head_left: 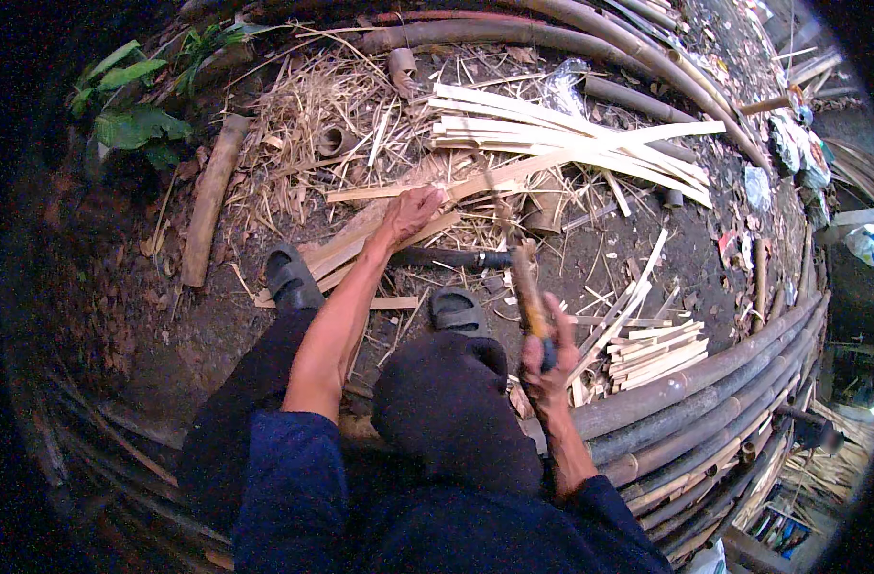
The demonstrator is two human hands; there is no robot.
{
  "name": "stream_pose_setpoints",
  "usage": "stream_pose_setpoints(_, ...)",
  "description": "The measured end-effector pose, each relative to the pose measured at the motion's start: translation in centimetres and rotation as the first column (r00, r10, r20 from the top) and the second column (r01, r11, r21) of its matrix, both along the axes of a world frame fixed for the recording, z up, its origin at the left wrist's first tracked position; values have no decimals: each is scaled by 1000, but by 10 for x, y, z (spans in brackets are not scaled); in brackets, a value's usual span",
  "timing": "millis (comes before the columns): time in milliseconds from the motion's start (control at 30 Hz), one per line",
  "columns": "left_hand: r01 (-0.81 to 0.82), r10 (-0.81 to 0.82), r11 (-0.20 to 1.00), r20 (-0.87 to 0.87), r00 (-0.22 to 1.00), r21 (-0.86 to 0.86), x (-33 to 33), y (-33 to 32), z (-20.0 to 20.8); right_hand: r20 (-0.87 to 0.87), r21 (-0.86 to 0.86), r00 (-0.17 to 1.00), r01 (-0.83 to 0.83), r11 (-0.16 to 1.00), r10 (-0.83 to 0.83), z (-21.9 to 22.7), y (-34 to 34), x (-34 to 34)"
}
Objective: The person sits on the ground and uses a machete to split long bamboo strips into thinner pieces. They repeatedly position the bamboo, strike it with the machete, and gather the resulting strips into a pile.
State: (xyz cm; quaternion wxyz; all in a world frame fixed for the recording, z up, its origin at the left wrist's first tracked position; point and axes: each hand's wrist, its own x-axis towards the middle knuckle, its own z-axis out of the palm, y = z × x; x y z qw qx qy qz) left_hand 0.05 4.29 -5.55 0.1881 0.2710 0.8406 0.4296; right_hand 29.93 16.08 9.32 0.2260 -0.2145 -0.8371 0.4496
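My left hand (415, 212) is closed on a long pale bamboo strip (523, 170), pressing it low over the ground. The strip slants away to the right, across a bundle of similar strips (499, 129). My right hand (549, 359) is wrapped round the handle of a long-bladed knife (528, 292). Its thin blade points up and away, blurred by motion, and crosses the strip in view just right of my left hand. Whether blade and strip touch, I cannot tell. Beneath the strip, a dark round bar (442, 257) lies between my sandalled feet.
Short cut pieces (657, 356) are stacked at the right, beside loose strips (623, 320). Thick bamboo poles (686, 383) run along the near right; more poles (571, 43) curve across the far side. Shavings (294, 129) litter the ground near a short bamboo log (215, 201).
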Motion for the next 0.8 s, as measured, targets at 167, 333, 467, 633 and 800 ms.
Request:
stream_pose_setpoints(167,20,-14,995,-74,997,93,-9,5,-11,66,28,986,-153,988,151,-43,-7,-20)
stream_pose_setpoints(333,14,-7,999,-195,981,37,-15,7,-13,87,35,963,-258,965,255,-46,-12,-23)
stream_pose_setpoints(467,-48,48,999,-128,991,7,-17,8,-4,38,92,967,-254,963,251,-38,-10,-4)
stream_pose_setpoints(633,-56,53,998,-142,988,-18,-23,3,-11,66,158,957,-290,944,283,-26,-8,11)
stream_pose_setpoints(800,-94,105,993,-205,973,65,-11,22,16,424,-61,889,-166,984,176,-6,-4,-53)
